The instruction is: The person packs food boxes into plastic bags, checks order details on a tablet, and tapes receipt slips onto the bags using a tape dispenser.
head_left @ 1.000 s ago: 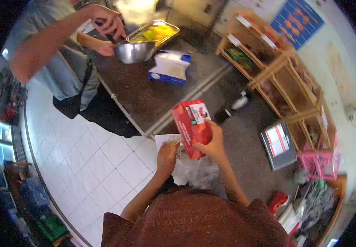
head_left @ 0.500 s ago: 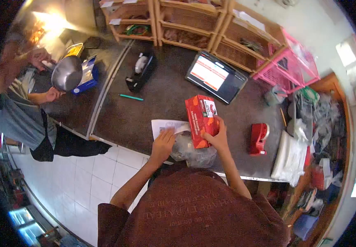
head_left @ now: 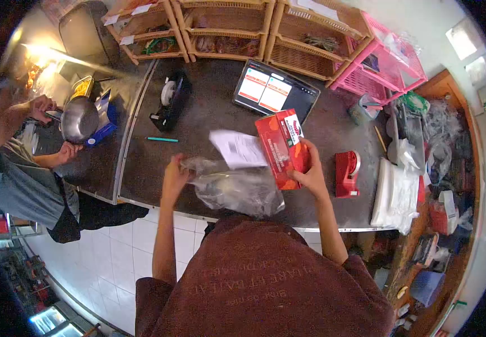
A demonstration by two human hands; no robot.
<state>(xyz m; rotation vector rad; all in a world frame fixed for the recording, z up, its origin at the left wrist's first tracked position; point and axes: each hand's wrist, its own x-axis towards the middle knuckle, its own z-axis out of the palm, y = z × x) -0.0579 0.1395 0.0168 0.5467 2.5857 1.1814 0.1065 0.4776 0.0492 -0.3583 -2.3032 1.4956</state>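
My right hand [head_left: 311, 175] grips the lower right side of a red box [head_left: 279, 147] with white label panels, held tilted above the dark table. My left hand [head_left: 175, 173] pinches the left edge of a clear plastic bag [head_left: 234, 190], which spreads crumpled near the table's front edge. Between the bag and the box lies a white printed paper [head_left: 237, 149], slightly blurred, its right edge beside the box. Beyond the box a tablet [head_left: 276, 90] with a lit screen rests on the table.
A red tape dispenser [head_left: 347, 174] and white plastic bags [head_left: 394, 194] are at right. A teal pen [head_left: 162, 139] and black dispenser [head_left: 170, 98] lie left. Wicker shelves [head_left: 226, 21] and a pink basket [head_left: 366, 73] stand behind. A co-worker holds a metal bowl [head_left: 79, 119] at far left.
My left hand has moved left from the paper and now pulls the bag's edge out. The box is still in my right hand. The view has turned toward the table.
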